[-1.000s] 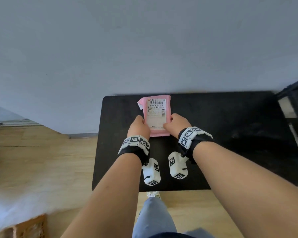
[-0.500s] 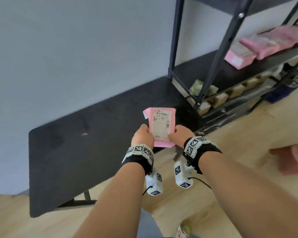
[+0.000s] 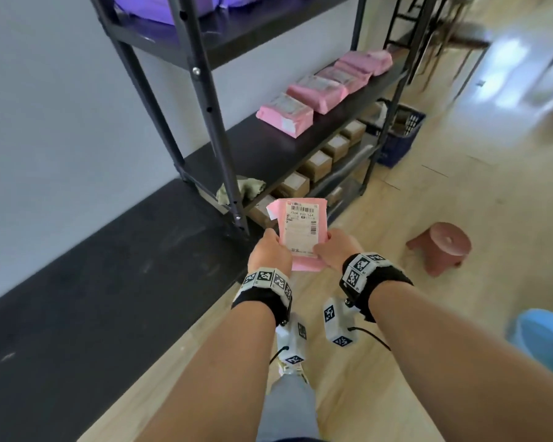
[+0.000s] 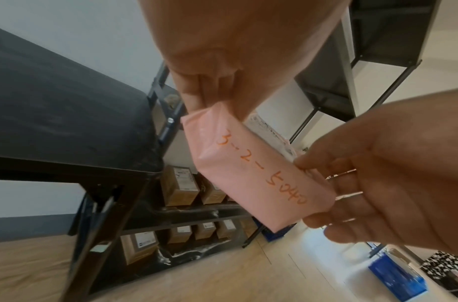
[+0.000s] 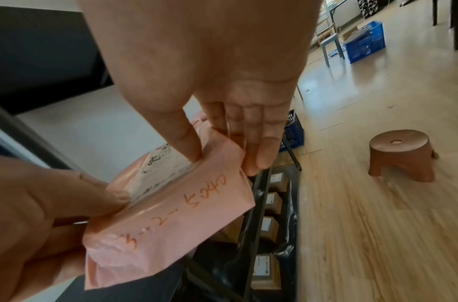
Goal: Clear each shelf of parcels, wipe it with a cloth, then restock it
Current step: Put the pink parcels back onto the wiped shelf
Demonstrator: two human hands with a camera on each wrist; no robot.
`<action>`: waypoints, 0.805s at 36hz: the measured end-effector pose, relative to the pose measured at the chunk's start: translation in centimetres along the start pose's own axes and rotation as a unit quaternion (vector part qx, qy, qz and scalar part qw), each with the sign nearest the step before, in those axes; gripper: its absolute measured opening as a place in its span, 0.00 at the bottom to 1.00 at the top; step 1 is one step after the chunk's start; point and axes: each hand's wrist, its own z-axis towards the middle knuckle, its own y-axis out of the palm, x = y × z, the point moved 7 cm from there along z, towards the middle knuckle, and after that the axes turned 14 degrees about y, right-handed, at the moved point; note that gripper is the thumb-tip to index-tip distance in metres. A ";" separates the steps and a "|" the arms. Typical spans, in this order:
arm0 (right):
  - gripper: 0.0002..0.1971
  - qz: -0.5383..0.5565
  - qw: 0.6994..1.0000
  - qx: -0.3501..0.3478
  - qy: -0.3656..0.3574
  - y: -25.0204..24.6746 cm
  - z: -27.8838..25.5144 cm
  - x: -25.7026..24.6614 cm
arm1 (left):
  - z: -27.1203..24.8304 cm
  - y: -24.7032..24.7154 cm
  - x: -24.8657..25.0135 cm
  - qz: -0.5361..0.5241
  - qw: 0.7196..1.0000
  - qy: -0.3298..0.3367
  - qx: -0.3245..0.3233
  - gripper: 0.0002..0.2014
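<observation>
both hands, left hand (image 3: 269, 252) and right hand (image 3: 334, 252), pinch the pink parcel (image 3: 300, 232) by its near corners, in the air beside the counter (image 3: 87, 282), probably to restock the shelf (image 3: 268, 148).

bare arms, tagged wrists

both forearms are bare, no sleeves. each wrist wears a black band (image 3: 262, 298) topped with a white strip of square black-and-white markers; the right wrist band (image 3: 369, 275) matches it. under each wrist hangs a small white camera block (image 3: 292, 341) with the same markers, its twin (image 3: 337, 323) on the right, thin black cables looping off both. below, a grey trouser leg (image 3: 288, 409) shows.
</observation>
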 end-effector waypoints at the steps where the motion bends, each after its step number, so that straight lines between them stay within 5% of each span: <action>1: 0.13 0.001 1.000 0.004 0.002 -0.8 1.1 -0.1 | 1.1 0.4 0.7 0.000 1.000 0.004 0.002 0.02; 15: 0.09 0.049 0.998 0.020 -0.040 -11.7 11.7 -9.5 | 16.8 -0.4 6.7 -0.039 0.994 -0.022 0.099 0.05; 23: 0.03 -0.004 0.992 -0.029 -0.124 -12.2 17.1 -17.2 | 22.2 -2.0 5.3 -0.032 0.983 -0.086 0.160 0.05; 29: 0.08 -0.063 0.973 -0.067 -0.210 -11.1 20.6 -22.8 | 25.2 -3.0 3.5 -0.030 0.962 -0.169 0.214 0.03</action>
